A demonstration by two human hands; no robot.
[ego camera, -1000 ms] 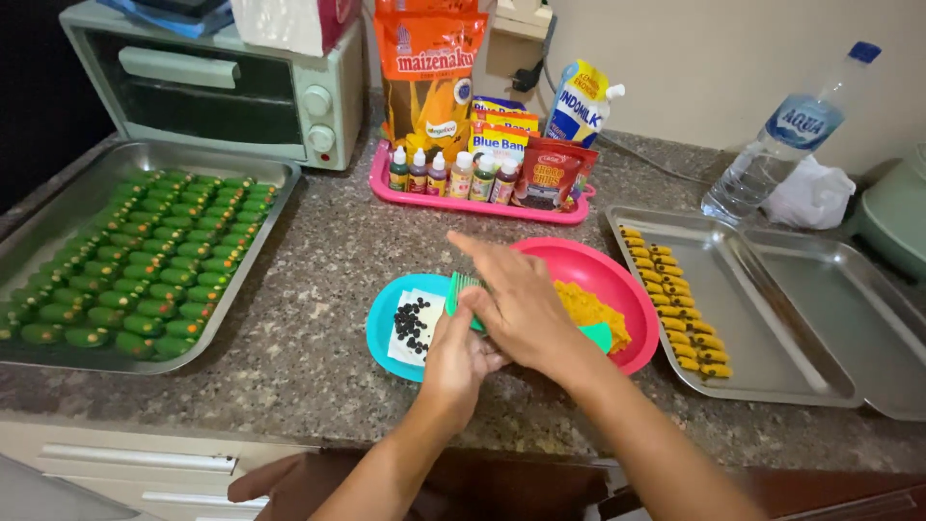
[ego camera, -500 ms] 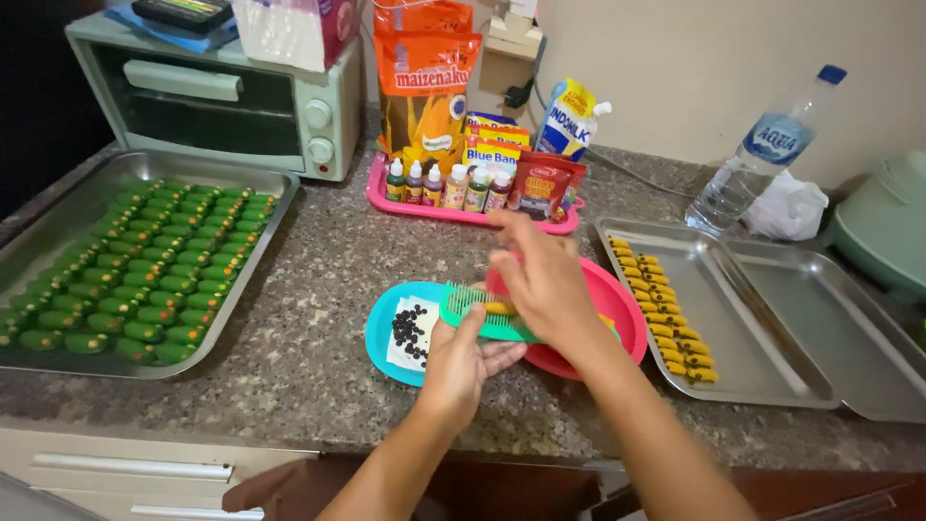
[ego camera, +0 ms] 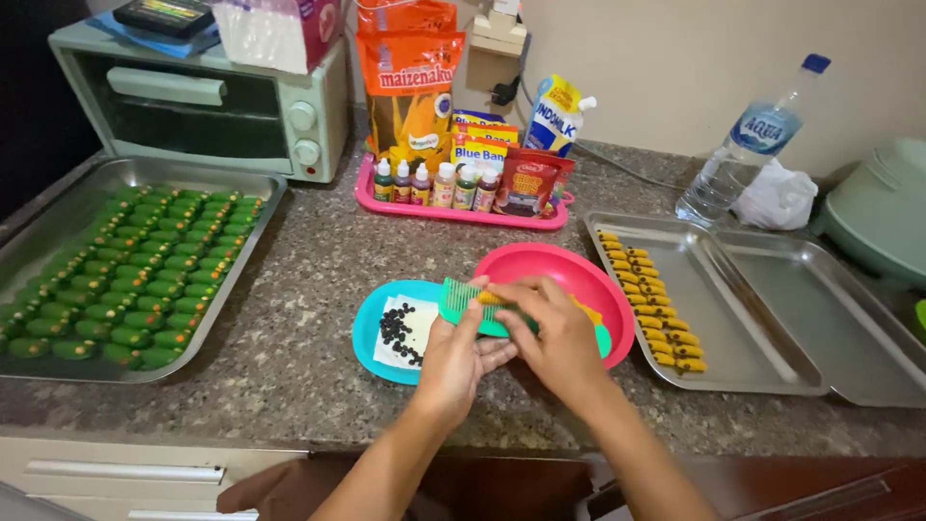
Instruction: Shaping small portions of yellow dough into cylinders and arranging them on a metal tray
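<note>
My left hand (ego camera: pixel 458 357) holds a green comb (ego camera: pixel 461 298) flat over the blue plate (ego camera: pixel 371 333) and the pink bowl (ego camera: pixel 569 275). My right hand (ego camera: pixel 550 328) presses a small piece of yellow dough (ego camera: pixel 489 298) onto the comb's teeth. Yellow dough lies in the pink bowl, mostly hidden by my right hand. On the blue plate sits a white paper with small black bits (ego camera: pixel 394 330).
A tray of green shaped pieces (ego camera: pixel 125 280) lies on the left. A steel tray with a row of yellow pieces (ego camera: pixel 651 304) sits on the right beside another steel tray (ego camera: pixel 849 328). A toaster oven (ego camera: pixel 203 101), a pink tray of small bottles (ego camera: pixel 453 198) and a water bottle (ego camera: pixel 748 145) stand at the back.
My right hand has come back from the pink bowl to the comb held in my left hand, and now presses dough onto it.
</note>
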